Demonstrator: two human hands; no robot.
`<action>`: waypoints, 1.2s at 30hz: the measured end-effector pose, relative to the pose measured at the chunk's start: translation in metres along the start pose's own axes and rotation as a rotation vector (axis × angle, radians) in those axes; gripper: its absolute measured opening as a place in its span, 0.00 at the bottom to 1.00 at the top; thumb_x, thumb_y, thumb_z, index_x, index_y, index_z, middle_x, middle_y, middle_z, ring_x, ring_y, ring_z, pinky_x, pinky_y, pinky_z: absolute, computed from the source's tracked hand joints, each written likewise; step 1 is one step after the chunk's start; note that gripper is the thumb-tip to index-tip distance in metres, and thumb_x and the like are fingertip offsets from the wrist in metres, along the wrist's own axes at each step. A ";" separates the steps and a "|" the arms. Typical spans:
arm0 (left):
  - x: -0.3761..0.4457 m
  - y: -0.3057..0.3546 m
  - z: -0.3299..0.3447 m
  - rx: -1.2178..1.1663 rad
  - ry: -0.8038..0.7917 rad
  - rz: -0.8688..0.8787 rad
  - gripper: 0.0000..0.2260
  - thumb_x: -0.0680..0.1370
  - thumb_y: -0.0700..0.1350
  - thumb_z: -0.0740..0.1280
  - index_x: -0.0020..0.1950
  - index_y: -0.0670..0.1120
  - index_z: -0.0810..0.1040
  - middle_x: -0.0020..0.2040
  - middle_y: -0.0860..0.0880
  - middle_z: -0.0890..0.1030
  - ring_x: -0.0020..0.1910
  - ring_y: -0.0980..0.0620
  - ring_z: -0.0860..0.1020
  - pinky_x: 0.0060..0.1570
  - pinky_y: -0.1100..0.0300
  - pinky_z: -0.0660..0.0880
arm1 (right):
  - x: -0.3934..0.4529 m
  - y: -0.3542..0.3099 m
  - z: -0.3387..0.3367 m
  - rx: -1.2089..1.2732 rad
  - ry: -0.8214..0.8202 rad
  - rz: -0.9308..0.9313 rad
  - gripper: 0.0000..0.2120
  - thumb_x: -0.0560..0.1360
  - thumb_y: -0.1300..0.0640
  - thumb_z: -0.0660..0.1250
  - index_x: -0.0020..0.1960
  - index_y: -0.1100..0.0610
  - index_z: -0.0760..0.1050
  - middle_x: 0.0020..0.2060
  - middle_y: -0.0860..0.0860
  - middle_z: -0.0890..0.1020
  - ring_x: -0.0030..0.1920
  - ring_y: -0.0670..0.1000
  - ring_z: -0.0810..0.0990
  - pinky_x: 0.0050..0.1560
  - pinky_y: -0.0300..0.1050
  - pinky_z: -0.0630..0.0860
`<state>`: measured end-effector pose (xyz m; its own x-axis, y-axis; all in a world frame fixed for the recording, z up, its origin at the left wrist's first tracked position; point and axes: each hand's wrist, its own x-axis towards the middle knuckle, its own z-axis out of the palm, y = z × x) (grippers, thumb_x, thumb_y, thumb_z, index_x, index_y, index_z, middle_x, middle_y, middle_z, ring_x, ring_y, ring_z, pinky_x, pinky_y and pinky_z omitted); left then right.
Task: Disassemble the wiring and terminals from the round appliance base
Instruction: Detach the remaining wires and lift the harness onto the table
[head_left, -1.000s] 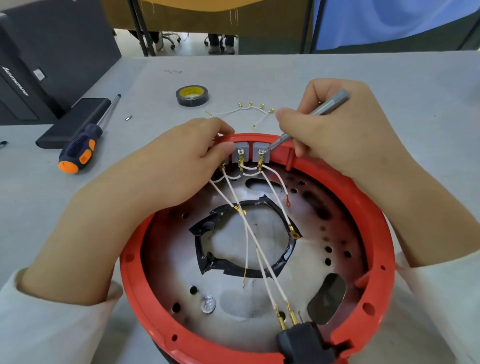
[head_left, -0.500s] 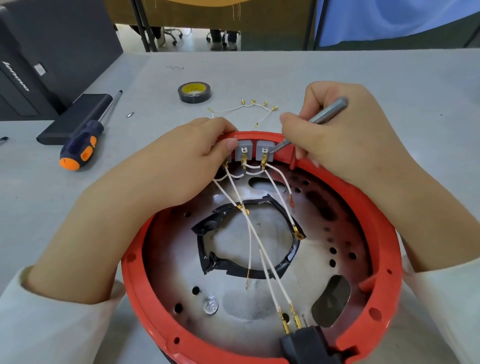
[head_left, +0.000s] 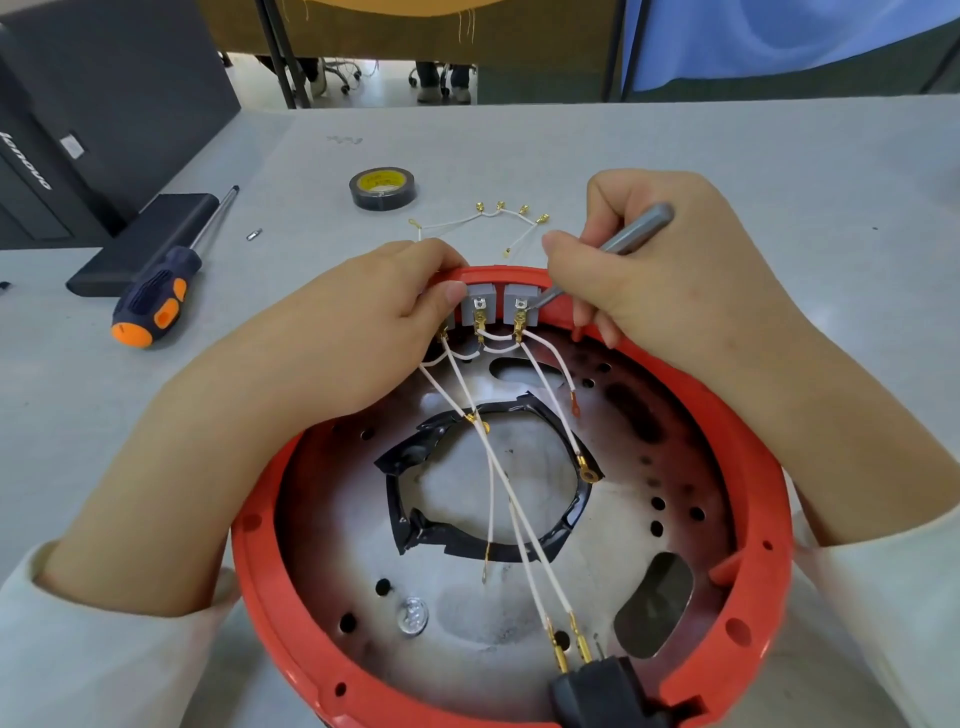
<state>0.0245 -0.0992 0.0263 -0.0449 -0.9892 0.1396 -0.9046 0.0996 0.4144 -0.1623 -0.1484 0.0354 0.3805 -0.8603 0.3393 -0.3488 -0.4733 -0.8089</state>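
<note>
Red base (head_left: 769, 545): left hand (head_left: 363, 332) pinches its far rim; right hand (head_left: 660, 270) grips a metal tool (head_left: 631, 231) against a terminal (head_left: 519, 312).

— What was on your table (head_left: 675, 156) then?

— A pale grey top. At six o'clock your round red appliance base (head_left: 769, 519) sat on it, nearest you. Just past its far rim, toward twelve, a loose bundle of white wires with gold terminals (head_left: 483, 221) lay flat, and beyond that a roll of black tape (head_left: 383, 188).

— And off to your ten o'clock?

— A screwdriver with a dark blue and orange handle (head_left: 156, 296), its shaft running over a flat black slab (head_left: 140, 244). A small metal bit (head_left: 254, 234) lay near the shaft. Behind them stood a black computer case (head_left: 104, 104).
</note>
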 end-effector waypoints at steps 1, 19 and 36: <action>0.001 0.000 0.000 0.000 -0.004 0.004 0.12 0.81 0.49 0.54 0.62 0.52 0.71 0.49 0.56 0.72 0.47 0.57 0.68 0.42 0.66 0.59 | 0.001 0.000 0.000 0.001 -0.007 0.006 0.15 0.73 0.60 0.67 0.31 0.56 0.65 0.20 0.52 0.76 0.19 0.47 0.71 0.23 0.38 0.70; 0.000 -0.003 0.002 -0.030 0.005 0.005 0.11 0.81 0.51 0.55 0.61 0.54 0.72 0.50 0.56 0.74 0.48 0.58 0.69 0.42 0.66 0.59 | 0.004 -0.003 0.003 -0.066 0.080 0.013 0.14 0.71 0.58 0.66 0.30 0.56 0.66 0.23 0.57 0.76 0.16 0.44 0.69 0.21 0.32 0.64; 0.001 -0.003 0.003 -0.037 0.007 -0.002 0.11 0.81 0.51 0.55 0.61 0.55 0.72 0.52 0.56 0.75 0.50 0.57 0.70 0.45 0.64 0.60 | 0.004 0.000 0.000 -0.016 0.004 0.046 0.14 0.72 0.60 0.67 0.30 0.56 0.67 0.18 0.50 0.74 0.16 0.44 0.68 0.20 0.31 0.64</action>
<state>0.0257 -0.1006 0.0230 -0.0401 -0.9885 0.1456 -0.8882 0.1020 0.4479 -0.1612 -0.1515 0.0366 0.3604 -0.8819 0.3040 -0.3796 -0.4364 -0.8158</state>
